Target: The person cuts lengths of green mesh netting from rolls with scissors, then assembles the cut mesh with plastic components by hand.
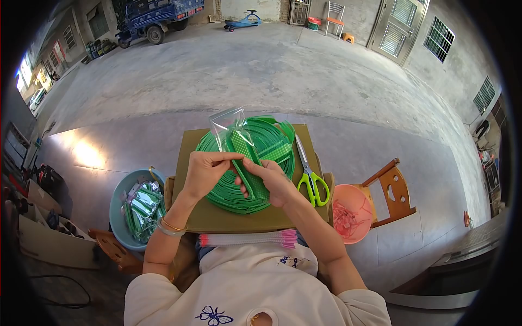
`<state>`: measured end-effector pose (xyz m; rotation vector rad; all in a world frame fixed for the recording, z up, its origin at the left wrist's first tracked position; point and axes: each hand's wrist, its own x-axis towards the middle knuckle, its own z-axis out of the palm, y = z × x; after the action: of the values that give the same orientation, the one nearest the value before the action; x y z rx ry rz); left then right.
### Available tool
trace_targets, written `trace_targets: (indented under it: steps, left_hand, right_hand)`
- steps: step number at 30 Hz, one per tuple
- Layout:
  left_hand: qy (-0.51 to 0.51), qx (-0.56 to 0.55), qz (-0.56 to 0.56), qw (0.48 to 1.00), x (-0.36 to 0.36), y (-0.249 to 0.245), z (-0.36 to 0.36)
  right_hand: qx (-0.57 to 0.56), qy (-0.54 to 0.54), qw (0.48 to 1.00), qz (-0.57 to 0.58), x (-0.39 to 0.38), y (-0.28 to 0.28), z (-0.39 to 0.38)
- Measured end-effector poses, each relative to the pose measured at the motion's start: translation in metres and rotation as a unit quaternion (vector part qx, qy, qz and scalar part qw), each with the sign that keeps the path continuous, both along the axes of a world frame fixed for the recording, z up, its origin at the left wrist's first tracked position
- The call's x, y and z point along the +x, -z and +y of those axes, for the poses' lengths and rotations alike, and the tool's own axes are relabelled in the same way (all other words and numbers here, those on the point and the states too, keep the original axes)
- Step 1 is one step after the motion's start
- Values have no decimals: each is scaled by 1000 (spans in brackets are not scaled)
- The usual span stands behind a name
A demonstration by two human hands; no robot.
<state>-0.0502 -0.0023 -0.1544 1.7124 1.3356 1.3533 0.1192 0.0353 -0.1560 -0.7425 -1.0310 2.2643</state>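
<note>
In front of me my right hand point(271, 182) is closed around a transparent plastic bag point(225, 120) with a folded green dotted ribbon point(244, 149) in it. My left hand point(206, 173) pinches the near side of the same packet, finger and thumb beside my right thumb. The bag's upper end stands up, tilted away from me. Beneath both hands lies a big coil of green ribbon point(217, 198) on a brown board point(190, 142). To its right rest scissors point(310, 182) with lime-green handles, blades pointing away.
At left a blue basin point(117, 198) holds many bagged green pieces. A pink basin point(361, 201) with pink strips stands right, by a wooden chair point(396, 193). A bundle of thin pink-tipped sticks point(247, 239) lies across my lap. Farther off are a blue three-wheeled truck point(157, 19) and a ride-on toy point(243, 22).
</note>
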Motion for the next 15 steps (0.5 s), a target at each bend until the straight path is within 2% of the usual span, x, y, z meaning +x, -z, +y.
trace_targets:
  steps: [4, 6, 7, 10, 13, 15]
  left_hand:
    - [-1, -10, 35, 999, 5, -1, -3]
    - [60, -48, 14, 997, 7, -2, -5]
    - [89, -67, 4, 994, 7, -2, -6]
    - [52, -28, -2, 998, 1, 2, -1]
    - [36, -15, -94, 995, 4, 3, 3]
    - [94, -65, -38, 993, 6, 4, -2]
  right_hand:
    - [24, -104, 994, 20, 11, -1, -1]
    - [44, -145, 988, 40, 15, 12, 9]
    - [33, -141, 988, 46, 16, 12, 11]
    - [-6, -133, 989, 59, 19, 8, 11]
    - [-34, -154, 986, 50, 26, 1, 8]
    - [-23, -195, 980, 36, 31, 8, 12]
